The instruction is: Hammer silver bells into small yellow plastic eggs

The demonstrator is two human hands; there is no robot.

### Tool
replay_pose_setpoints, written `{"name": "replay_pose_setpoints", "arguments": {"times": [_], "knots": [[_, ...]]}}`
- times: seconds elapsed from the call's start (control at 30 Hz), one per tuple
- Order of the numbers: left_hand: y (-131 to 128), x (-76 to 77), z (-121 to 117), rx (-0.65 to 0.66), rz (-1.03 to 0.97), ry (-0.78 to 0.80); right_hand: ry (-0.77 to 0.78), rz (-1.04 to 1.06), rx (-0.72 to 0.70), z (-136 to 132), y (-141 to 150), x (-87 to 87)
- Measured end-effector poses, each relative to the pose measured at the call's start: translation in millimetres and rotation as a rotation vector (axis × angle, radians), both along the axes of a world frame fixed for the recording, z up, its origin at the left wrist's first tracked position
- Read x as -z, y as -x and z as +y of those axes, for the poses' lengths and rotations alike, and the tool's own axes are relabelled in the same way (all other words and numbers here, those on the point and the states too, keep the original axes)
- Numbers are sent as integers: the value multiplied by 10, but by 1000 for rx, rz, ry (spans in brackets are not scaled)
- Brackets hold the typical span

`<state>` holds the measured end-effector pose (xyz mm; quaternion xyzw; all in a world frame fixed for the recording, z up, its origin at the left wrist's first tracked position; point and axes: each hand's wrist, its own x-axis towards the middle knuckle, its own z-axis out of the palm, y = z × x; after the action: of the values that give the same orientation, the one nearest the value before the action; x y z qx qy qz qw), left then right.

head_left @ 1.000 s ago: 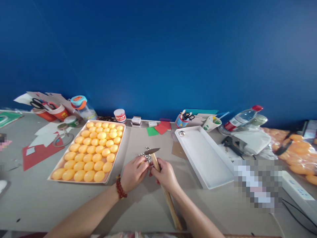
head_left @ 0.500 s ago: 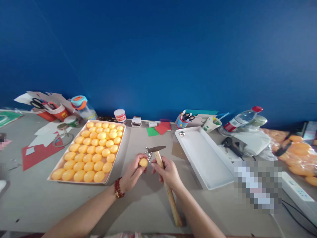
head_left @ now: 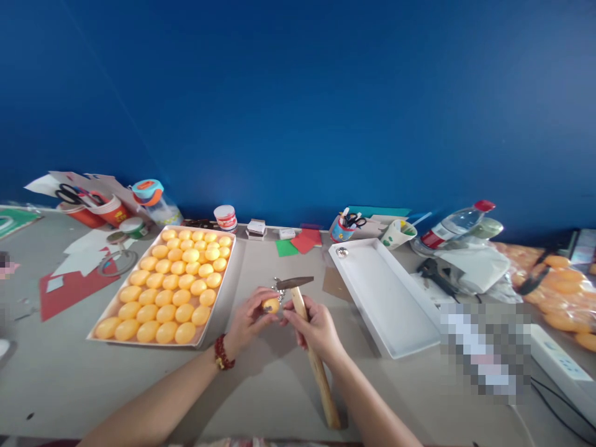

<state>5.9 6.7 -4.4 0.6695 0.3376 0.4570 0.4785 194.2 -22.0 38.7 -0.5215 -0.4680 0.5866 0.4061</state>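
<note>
My left hand (head_left: 254, 315) is closed around an orange table tennis ball (head_left: 270, 306) that shows a dark grey mark on its near side. Facing it, my right hand (head_left: 319, 329) is closed on a hammer (head_left: 321, 379), the wooden handle running between thumb and fingers. The tips of my right thumb and forefinger meet close to the ball; anything tiny between them cannot be made out. Small silvery pieces (head_left: 280, 292) lie beside the dark hammer head, partly hidden. Left of my hands, a shallow box (head_left: 205, 332) holds rows of similar orange balls.
At right lies a white tray (head_left: 395, 310) with one small shiny piece (head_left: 342, 252) in its far corner. Cups, bottles and coloured paper (head_left: 307, 240) line the blue wall. Farther right are a bag of orange balls (head_left: 563, 288) and a power strip (head_left: 559, 357).
My left hand has turned the ball, so its dark mark now faces me more. My right fingertips have shifted slightly left, nearer the ball. The hammer has barely moved.
</note>
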Motion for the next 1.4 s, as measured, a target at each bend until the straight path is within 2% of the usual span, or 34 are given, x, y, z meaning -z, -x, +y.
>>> {"name": "replay_pose_setpoints", "arguments": {"times": [0.2, 0.43, 0.6, 0.9, 1.2, 1.4], "knots": [[3, -11, -50, 102, -85, 15, -22, -10, -16, -20, -4, -38], [-49, -71, -96, 154, -225, 232, -26, -25, -2, -34, 19, -104], [-52, -82, -90, 214, -255, 222, -23, 17, -16, -32, 5, -66], [-36, -80, -86, 175, -232, 204, -32, -2, -22, -36, 5, -56], [-21, -57, -92, 168, -214, 197, 33, 7, -34, -2, 7, -48], [-7, -51, -98, 167, -225, 222, 41, 59, -106, -3, -6, -47]]}}
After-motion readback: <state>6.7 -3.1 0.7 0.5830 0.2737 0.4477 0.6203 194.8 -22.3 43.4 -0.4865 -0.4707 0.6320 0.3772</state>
